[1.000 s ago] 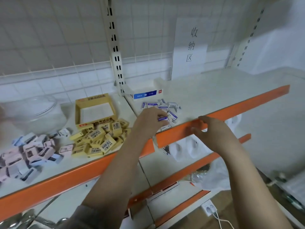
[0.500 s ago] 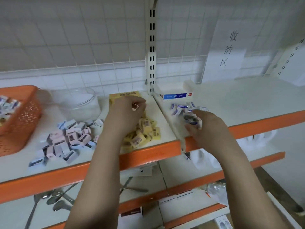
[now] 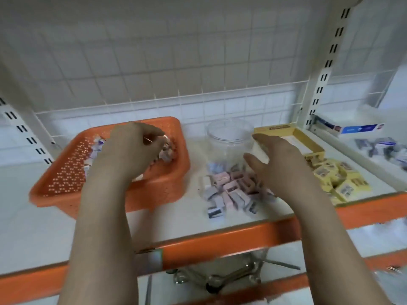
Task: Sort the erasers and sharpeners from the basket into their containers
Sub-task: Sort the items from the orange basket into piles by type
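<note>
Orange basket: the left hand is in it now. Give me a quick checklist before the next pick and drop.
1. Left hand inside the orange basket: ok.
2. Left hand's hold on an item: cannot tell, fingers curled, view blurred.
3. Right hand free to receive: ok, fingers relaxed, holding nothing.
4. Clear jar upright and open: ok.
5. Sharpeners in the jar: not ok, piled on the shelf in front.
6. Yellow erasers in the yellow box: not ok, heaped beside it.
</note>
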A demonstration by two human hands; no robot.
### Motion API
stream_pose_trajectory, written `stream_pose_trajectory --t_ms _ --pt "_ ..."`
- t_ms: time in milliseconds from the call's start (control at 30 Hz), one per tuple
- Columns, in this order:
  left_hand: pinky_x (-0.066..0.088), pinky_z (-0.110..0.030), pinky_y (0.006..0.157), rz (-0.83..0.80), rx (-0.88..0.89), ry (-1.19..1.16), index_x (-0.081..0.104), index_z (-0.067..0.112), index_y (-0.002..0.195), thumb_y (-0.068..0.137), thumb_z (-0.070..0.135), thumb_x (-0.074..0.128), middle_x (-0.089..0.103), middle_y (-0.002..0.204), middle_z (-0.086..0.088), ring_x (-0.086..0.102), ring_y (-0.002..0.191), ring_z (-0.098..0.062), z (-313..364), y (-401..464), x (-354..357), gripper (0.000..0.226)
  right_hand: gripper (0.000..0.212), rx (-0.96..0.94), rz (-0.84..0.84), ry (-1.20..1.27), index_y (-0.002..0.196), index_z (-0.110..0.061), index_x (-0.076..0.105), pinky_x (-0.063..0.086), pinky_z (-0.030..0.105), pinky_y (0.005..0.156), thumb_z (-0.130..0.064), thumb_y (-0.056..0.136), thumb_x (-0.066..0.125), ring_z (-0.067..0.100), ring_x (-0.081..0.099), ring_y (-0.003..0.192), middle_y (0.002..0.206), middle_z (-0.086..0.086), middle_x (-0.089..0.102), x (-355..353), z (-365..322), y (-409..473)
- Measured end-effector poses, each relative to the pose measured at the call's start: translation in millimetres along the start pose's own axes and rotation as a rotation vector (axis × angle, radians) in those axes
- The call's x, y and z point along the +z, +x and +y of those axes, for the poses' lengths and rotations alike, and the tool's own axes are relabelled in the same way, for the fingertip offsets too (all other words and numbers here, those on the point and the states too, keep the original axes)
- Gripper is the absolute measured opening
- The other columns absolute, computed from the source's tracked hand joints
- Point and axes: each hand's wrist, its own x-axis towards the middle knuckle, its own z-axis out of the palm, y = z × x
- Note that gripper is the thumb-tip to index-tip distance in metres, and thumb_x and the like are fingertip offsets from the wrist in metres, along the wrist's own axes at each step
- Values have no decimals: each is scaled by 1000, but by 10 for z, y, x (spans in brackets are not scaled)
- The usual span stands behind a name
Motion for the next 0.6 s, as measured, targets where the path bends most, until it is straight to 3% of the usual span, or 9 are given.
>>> stream_pose_trajectory --t_ms 167,300,400,533,600 --pt "38 -22 74 -100 2 43 71 21 102 88 26 62 69 94 3 60 83 -11 -776 93 -465 18 51 -26 -45 39 141 -22 42 24 17 100 -32 92 56 12 38 132 145 -2 43 475 -812 90" --pt "36 -21 71 -105 -23 26 70 23 106 89 29 61 67 94 5 55 78 -6 -1135 86 -601 21 42 -116 -56 -20 131 -17 54 30 20 93 -29 90 58 20 49 123 132 5 56 646 -1205 228" --pt "36 -23 73 -100 -42 27 68 25 111 89 30 58 67 101 1 53 82 -7 -1279 74 -618 24 45 -180 -208 -104 132 -18 53 36 24 95 -33 90 59 18 51 121 131 2 57 776 -1421 489" --pt "44 -28 77 -113 -67 39 66 27 114 90 32 57 69 105 1 59 89 -11 -1383 48 -619 26 40 -297 -509 -261 124 -19 60 45 23 84 -31 86 63 15 63 98 109 1 68 1111 -1672 894" --pt "48 -31 80 -119 -79 39 65 30 115 90 34 57 68 106 2 60 93 -12 -1406 24 -634 27 41 -378 -587 -363 122 -17 62 46 27 82 -30 83 68 17 60 96 113 2 65 1275 -1765 994"
